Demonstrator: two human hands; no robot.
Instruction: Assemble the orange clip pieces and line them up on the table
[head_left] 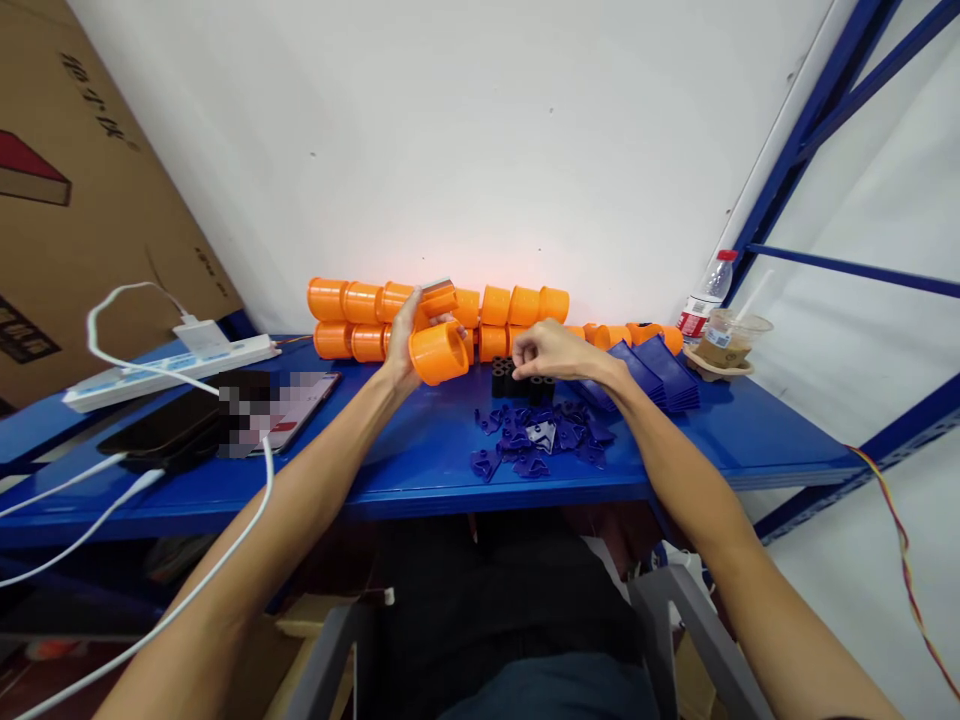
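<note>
My left hand [403,338] is closed around an orange plastic cup-shaped part [441,354], tilted above the table. A flat orange piece with a pale top edge [439,296] sticks up by the same fingers; whether it is joined to the cup is unclear. To the right, my right hand [556,350] pinches at a cluster of short black hollow cylinders [498,380], its fingertips on one of them. Just in front of that cluster lies a pile of small dark blue flat parts with cut-outs [517,440].
Stacked orange cups [367,342] line the wall in two rows. Blue panels [664,372] lie by my right wrist, with a bottle [705,295] and a lidded cup [729,340] beyond. Phones [195,410], a power strip [172,372] and white cables occupy the left.
</note>
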